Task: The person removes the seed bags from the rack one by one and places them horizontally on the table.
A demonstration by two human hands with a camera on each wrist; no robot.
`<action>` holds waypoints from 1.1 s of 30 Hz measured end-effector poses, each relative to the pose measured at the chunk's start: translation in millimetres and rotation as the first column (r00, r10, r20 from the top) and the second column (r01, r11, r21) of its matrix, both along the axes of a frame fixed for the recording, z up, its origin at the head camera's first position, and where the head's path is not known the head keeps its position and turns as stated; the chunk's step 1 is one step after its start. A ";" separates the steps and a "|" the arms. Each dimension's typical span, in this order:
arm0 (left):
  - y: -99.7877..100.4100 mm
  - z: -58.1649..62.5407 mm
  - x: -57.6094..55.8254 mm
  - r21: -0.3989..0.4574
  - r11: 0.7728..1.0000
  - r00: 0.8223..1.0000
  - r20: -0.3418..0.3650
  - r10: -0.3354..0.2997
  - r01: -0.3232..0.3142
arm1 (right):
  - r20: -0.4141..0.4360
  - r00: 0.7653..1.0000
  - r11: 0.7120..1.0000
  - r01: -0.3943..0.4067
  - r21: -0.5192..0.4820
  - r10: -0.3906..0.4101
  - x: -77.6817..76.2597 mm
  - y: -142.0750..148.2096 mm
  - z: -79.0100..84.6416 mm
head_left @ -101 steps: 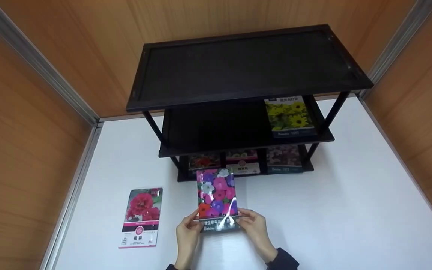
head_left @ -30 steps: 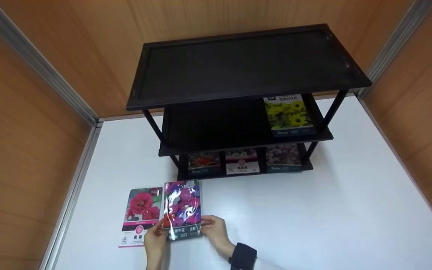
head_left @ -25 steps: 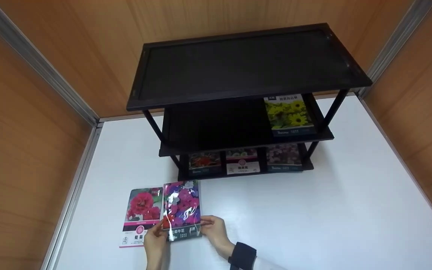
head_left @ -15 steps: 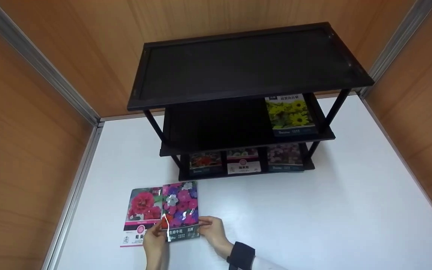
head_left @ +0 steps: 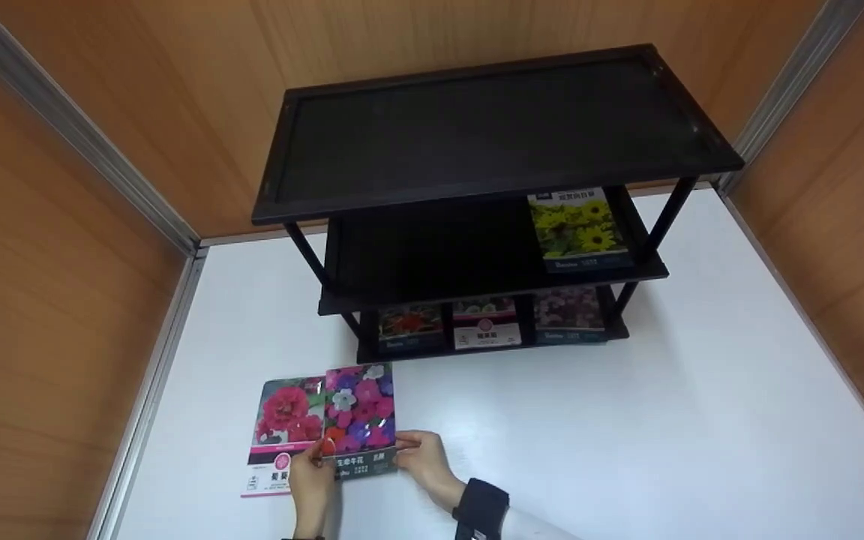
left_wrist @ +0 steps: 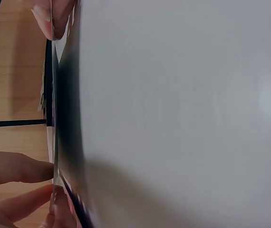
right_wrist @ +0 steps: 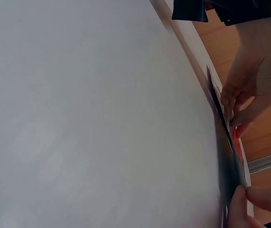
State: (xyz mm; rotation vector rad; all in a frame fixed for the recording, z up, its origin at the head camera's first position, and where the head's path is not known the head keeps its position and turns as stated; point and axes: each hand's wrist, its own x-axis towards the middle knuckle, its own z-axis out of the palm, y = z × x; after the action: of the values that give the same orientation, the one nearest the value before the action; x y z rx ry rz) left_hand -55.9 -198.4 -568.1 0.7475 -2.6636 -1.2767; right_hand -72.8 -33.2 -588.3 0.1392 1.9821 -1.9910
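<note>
A glossy seed packet [head_left: 361, 409] with pink, purple and white flowers is held by both hands at its lower corners. My left hand [head_left: 310, 480] pinches the left edge, its fingers in front of the neighbouring packet. At the right edge, my right hand [head_left: 423, 461] pinches with thumb and fingers. Beneath and to the left lies a second seed packet [head_left: 286, 412], pink-flowered with a white lower part; the held packet overlaps its right edge in the head view. Seen edge-on in the right wrist view, the held packet [right_wrist: 225, 121] is close over the white table.
Behind stands a black three-tier rack [head_left: 507, 135]. Its middle shelf bears a yellow-flowered packet [head_left: 578, 229] at the right. Along the bottom shelf lie a red-flowered packet [head_left: 409, 326], a white-and-pink packet [head_left: 486, 330] and a purple-flowered packet [head_left: 568, 315]. Wooden walls [head_left: 49, 300] enclose the table.
Both hands have carried the held packet left from in front of the rack to beside the other packet. Over the last second it shifted slightly further left, overlapping that packet's edge.
</note>
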 end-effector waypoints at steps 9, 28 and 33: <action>5.5 -4.3 -0.9 -0.164 0.985 0.991 -0.118 -0.066 0.047 | -0.050 0.996 0.996 -0.074 0.043 0.076 0.9 3.9 5.6; 14.0 -3.7 1.5 -0.234 0.971 0.993 -0.089 -0.080 0.057 | -0.001 0.986 0.985 -0.164 0.062 0.164 0.6 9.6 12.0; 15.4 -2.4 1.3 -0.210 0.976 0.996 -0.059 -0.065 0.052 | 0.003 0.987 0.984 -0.162 0.075 0.162 -1.2 12.2 13.3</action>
State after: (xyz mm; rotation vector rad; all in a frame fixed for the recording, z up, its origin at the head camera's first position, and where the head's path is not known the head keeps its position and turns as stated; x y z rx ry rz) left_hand -54.7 -183.0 -570.5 0.5925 -2.7288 -0.9927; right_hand -74.0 -21.0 -575.0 -0.0084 2.0026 -1.8174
